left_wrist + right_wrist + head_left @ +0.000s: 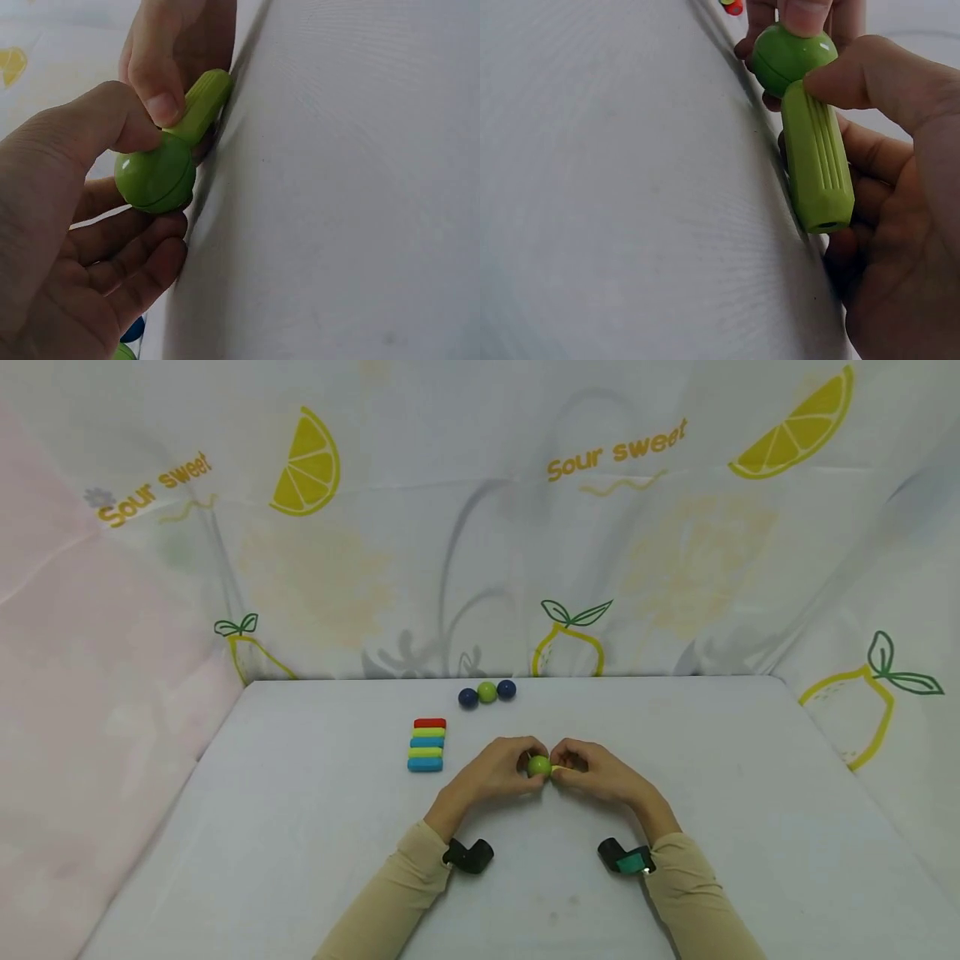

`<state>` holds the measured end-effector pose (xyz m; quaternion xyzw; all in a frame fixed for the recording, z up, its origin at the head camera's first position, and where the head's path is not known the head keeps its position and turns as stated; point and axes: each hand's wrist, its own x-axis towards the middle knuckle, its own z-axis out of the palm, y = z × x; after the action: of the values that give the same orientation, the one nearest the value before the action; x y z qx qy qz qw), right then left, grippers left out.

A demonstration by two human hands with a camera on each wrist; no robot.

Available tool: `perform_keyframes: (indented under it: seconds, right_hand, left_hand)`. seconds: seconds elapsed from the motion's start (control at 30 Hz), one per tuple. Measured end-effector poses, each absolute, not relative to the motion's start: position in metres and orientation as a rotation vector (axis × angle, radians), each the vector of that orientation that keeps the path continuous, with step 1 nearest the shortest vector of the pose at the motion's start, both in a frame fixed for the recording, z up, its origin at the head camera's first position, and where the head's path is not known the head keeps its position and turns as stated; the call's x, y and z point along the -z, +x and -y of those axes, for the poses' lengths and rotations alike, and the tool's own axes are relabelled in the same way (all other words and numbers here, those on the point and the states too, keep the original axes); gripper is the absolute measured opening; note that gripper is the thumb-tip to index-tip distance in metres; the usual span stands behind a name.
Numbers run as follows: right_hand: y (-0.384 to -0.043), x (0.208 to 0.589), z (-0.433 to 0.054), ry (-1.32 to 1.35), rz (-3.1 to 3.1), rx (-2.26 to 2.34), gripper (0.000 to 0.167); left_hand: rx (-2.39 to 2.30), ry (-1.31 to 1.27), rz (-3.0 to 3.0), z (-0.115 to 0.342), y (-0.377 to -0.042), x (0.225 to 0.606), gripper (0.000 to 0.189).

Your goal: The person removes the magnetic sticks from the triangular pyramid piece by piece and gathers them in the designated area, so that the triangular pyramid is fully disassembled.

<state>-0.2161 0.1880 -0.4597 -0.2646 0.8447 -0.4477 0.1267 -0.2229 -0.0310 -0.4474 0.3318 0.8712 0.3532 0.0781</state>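
Between thumb and fingers my left hand (504, 768) pinches a glossy green ball (154, 176), which has a thin seam round it. My right hand (600, 770) pinches a yellow-green ridged rod (819, 161) with a small hole in its far end. The rod's other end meets the ball; whether it is seated in it I cannot tell. Both hands are close together, low over the white table. In the right wrist view, the left thumb presses on top of the ball (795, 56).
Left of the hands lies a column of several short rods (427, 745), coloured red, yellow-green and blue. Behind them, near the table's far edge, two dark blue balls (468, 697) flank a green ball (487, 692). A printed cloth (480, 527) hangs behind the table (300, 860).
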Motion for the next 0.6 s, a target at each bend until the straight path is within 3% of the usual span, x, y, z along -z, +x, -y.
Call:
perform_keyframes:
  seconds: [0.6]
  right_hand:
    - [-0.216,0.457,-0.19,-0.775,-2.398,1.335,0.011]
  left_hand:
    - [-1.033,0.978,-2.542,0.028,-0.247,0.442,0.026]
